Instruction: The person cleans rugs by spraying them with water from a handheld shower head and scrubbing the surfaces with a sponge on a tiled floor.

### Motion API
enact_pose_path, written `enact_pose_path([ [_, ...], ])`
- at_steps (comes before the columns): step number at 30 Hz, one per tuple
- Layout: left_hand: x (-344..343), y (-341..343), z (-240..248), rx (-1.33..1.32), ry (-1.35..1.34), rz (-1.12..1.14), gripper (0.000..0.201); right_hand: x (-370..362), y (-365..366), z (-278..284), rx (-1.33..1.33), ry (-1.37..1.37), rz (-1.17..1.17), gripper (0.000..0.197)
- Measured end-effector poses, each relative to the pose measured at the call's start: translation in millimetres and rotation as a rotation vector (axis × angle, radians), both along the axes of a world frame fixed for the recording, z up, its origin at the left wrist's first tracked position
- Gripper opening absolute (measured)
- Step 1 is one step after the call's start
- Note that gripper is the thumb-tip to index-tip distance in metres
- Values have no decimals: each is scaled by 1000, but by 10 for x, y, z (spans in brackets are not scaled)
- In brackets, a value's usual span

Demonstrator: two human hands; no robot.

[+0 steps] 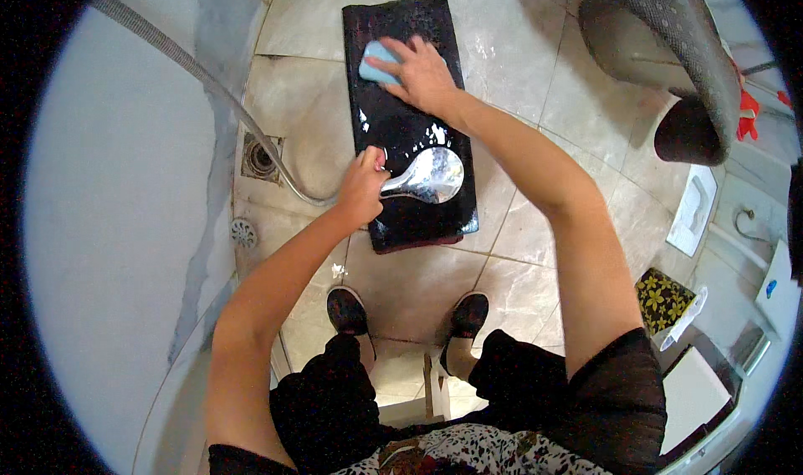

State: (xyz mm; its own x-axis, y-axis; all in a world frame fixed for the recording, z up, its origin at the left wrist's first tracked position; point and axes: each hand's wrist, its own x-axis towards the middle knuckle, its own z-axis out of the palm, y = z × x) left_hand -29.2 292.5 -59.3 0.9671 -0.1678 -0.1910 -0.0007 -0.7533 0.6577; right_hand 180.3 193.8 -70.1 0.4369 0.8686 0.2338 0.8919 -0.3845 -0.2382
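Note:
A long black mat, wet and glossy in places, lies on the floor before me; a dark red edge shows beneath its near end. Over its far half, my right hand grips a small light blue block with rounded corners and presses it against the mat. Whether the block is a sponge, a brush or soap I cannot tell. My left hand is closed round the handle of a silver shower head, held above the mat's near half. White suds spot the mat between my hands.
A metal shower hose curves in from the upper left. Two floor drains, one square and one round, sit at left by the wall. A grey cloth hangs at upper right. Below it stands a flower-patterned box.

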Motion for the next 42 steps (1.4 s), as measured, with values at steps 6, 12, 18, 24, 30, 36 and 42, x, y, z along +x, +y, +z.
enact_pose_path([
  [6, 33, 0, 8, -1, -59, -28, 17, -285, -1367, 159, -82, 229, -269, 52],
  [12, 9, 27, 172, -23, -30, 33, 20, -945, -2157, 668, -310, 96, -222, 37],
  [18, 77, 51, 536, -54, 221, 114, 37, -552, -1468, 341, 475, 1557, -807, 42],
  [24, 269, 109, 768, -271, 37, 166, 42, -526, -618, -9, 572, 1871, 96, 48],
  [30, 604, 316, 619, -38, -153, 247, 30, -770, -248, 104, 527, 1564, -751, 37],
  [36, 610, 494, 565, 132, -182, 421, 26, -1760, -218, 406, 102, 413, -445, 49],
  [42, 326, 348, 560, -58, -27, 537, 25, -1778, -134, 311, -113, 254, -572, 80],
])
